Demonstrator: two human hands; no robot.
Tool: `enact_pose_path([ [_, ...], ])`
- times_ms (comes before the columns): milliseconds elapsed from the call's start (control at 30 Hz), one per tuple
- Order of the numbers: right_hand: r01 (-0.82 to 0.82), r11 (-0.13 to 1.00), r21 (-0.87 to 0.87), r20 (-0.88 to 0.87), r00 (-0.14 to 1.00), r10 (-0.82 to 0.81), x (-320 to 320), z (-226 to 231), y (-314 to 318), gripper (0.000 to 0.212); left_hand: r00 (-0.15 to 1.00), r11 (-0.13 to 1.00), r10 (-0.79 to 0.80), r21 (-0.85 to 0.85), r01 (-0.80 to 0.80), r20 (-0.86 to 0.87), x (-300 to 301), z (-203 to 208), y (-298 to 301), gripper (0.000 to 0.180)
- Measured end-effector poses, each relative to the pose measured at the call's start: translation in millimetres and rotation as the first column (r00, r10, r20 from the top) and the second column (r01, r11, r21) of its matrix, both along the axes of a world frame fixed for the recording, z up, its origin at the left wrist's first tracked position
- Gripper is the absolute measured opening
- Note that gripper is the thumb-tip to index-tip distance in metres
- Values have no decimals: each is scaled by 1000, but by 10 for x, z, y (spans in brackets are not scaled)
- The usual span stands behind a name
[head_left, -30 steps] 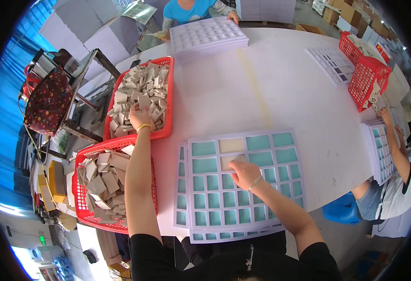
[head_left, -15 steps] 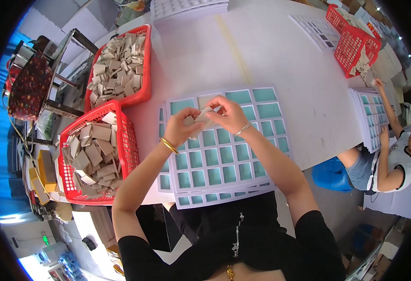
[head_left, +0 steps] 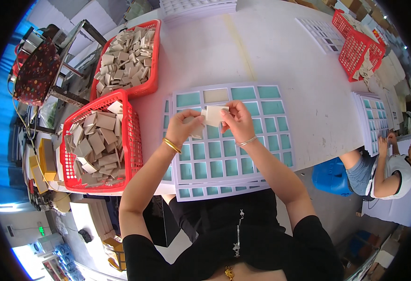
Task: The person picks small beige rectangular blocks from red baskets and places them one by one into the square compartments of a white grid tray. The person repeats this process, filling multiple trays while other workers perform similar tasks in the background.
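In front of me lies a white grid tray (head_left: pixel 213 179) with teal-bottomed compartments, resting on other trays like it. A beige rectangular piece (head_left: pixel 215 96) fills one compartment in its far row. Above the tray my left hand (head_left: pixel 183 129) pinches a few small beige pieces (head_left: pixel 197 133), partly hidden by the fingers. Close beside it, my right hand (head_left: pixel 239 122) grips a flat beige card piece (head_left: pixel 215 116) between thumb and fingers. That piece's left edge meets the left fingertips.
To my left stand two red baskets, a near one (head_left: pixel 133 140) and a far one (head_left: pixel 155 65), heaped with beige pieces. More trays (head_left: pixel 198 6) are stacked at the table's far edge. At right, a co-worker (head_left: pixel 390 173) sits by another tray stack (head_left: pixel 373 119) and red baskets (head_left: pixel 350 56).
The card piece has turned flatter toward me, and my right hand has shifted right with it. The far-row beige piece shows more fully. The co-worker's raised arm has come down to the trays.
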State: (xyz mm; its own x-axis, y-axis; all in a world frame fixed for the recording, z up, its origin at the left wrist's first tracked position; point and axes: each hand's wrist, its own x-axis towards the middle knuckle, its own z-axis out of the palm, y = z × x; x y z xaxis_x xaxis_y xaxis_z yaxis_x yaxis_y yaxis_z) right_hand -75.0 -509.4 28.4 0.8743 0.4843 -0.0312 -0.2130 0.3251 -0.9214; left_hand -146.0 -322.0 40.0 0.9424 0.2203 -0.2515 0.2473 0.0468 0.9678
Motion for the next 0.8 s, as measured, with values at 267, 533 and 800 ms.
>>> enact_pose_path([
  [267,126,975,-185,-42,990,-136,231,-159,-360,23,956,706,-257,647,287,-144,133,-96,124,15],
  [533,64,940,-334,10,998,-64,218,-316,-517,24,904,346,-299,848,402,-306,373,-222,-201,11],
  [800,81,787,-611,418,878,235,288,-430,-464,15,880,74,-280,906,417,-382,147,-179,-267,9],
])
